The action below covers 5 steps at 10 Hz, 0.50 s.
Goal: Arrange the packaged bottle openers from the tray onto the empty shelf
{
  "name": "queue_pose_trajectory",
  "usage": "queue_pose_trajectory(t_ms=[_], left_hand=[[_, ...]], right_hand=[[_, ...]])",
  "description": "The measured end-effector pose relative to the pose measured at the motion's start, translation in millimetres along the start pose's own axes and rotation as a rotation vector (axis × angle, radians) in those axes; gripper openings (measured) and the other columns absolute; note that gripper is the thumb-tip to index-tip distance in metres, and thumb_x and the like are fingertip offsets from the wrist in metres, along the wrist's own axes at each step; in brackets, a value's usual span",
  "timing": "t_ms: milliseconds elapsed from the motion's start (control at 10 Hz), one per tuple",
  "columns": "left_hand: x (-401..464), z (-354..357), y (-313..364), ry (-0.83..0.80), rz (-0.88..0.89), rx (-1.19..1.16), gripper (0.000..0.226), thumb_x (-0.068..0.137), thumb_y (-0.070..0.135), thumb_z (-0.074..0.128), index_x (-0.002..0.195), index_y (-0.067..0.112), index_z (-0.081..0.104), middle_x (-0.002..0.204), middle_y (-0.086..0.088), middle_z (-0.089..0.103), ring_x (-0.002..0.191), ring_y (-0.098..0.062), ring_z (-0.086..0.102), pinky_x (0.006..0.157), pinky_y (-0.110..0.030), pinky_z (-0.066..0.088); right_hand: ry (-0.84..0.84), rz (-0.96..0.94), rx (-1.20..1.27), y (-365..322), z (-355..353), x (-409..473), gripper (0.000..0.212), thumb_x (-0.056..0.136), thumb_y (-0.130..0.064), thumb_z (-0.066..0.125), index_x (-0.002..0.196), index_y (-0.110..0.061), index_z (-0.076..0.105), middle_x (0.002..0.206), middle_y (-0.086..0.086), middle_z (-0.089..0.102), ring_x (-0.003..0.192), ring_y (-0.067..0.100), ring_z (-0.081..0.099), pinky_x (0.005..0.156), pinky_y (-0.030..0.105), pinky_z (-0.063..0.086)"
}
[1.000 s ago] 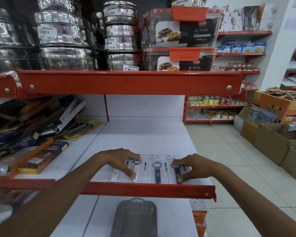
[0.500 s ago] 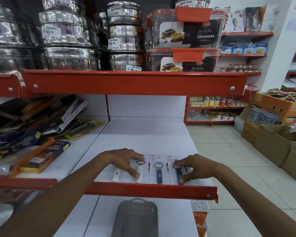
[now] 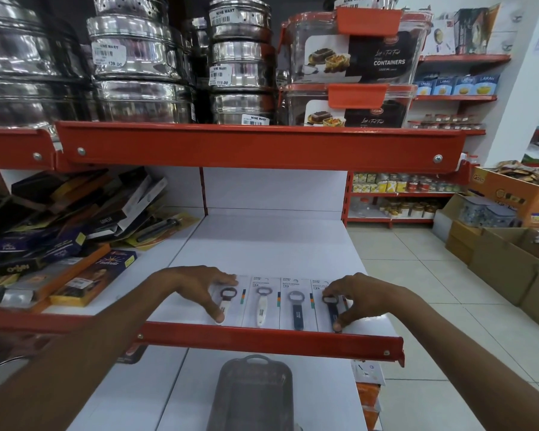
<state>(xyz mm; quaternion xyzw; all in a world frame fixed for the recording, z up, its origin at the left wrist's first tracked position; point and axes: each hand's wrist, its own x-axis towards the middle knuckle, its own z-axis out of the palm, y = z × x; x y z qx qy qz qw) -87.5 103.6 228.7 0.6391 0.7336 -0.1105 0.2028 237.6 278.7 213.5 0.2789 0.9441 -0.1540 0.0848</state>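
Observation:
Four packaged bottle openers lie side by side at the front of the white shelf [image 3: 271, 244]. My left hand [image 3: 199, 287] spans the leftmost pack [image 3: 229, 301], a white-handled opener, fingers at its top and thumb at its bottom. Beside it lie a second white-handled pack [image 3: 262, 306] and a blue-handled pack [image 3: 297, 307]. My right hand [image 3: 360, 298] pinches the rightmost blue-handled pack [image 3: 332, 306] between thumb and fingers. The dark grey tray [image 3: 249, 396] sits on the shelf below and looks bare inside.
A red lip [image 3: 271, 340] runs along the shelf front. Boxed goods [image 3: 69, 244] crowd the shelf's left part. Steel tins [image 3: 137, 73] and plastic containers [image 3: 352, 63] stand on the shelf above. Cardboard boxes [image 3: 504, 253] sit on the tiled floor at right.
The leftmost pack has been turned from a slant to line up straight with the others, and my left hand has uncovered the second pack. My right hand has hardly moved.

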Motion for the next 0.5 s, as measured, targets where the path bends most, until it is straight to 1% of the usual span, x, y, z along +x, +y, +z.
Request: queue_pose_trajectory(t_ms=[100,200,300,400,500], left_hand=[[2,-1,3,0.003,0.011,0.013,0.122,0.05,0.086,0.065,0.153,0.036,0.023,0.164,0.01,0.02,0.149,-0.019,0.022,0.119,-0.042,0.023],[9,1,5,0.025,0.035,0.036,0.101,0.072,0.067,0.072,0.153,0.033,0.022,0.165,0.009,0.018,0.149,-0.019,0.022,0.119,-0.042,0.023],[8,-1,5,0.007,0.034,0.035,0.099,0.074,0.065,0.072,0.154,0.034,0.022,0.165,0.009,0.017,0.15,-0.019,0.02,0.119,-0.041,0.021],[-4,-1,9,0.048,0.028,-0.011,0.101,0.072,0.065,0.072,0.154,0.036,0.02,0.166,0.01,0.013,0.152,-0.016,0.012,0.122,-0.04,0.015],[-13,0,11,0.209,0.05,-0.082,0.101,0.071,0.067,0.072,0.153,0.038,0.02,0.165,0.011,0.012,0.152,-0.01,0.011,0.123,-0.035,0.012]], right_hand=[[-0.001,-0.003,-0.02,-2,-1,0,0.076,0.067,-0.055,0.079,0.133,-0.026,0.053,0.138,-0.005,0.056,0.124,0.019,0.052,0.102,0.033,0.044],[0.004,-0.008,-0.028,-3,0,2,0.076,0.069,-0.053,0.079,0.134,-0.026,0.052,0.14,-0.003,0.054,0.126,0.019,0.05,0.103,0.033,0.042],[-0.009,0.003,-0.033,-7,-4,0,0.075,0.07,-0.051,0.079,0.135,-0.025,0.05,0.142,-0.002,0.053,0.128,0.02,0.048,0.104,0.034,0.04],[-0.029,0.023,-0.053,-19,-6,-8,0.075,0.074,-0.046,0.078,0.139,-0.024,0.046,0.147,-0.001,0.047,0.133,0.021,0.042,0.108,0.036,0.036],[0.081,0.034,-0.021,-26,-7,-14,0.075,0.077,-0.042,0.077,0.142,-0.024,0.043,0.151,-0.003,0.042,0.138,0.02,0.038,0.111,0.035,0.032]])
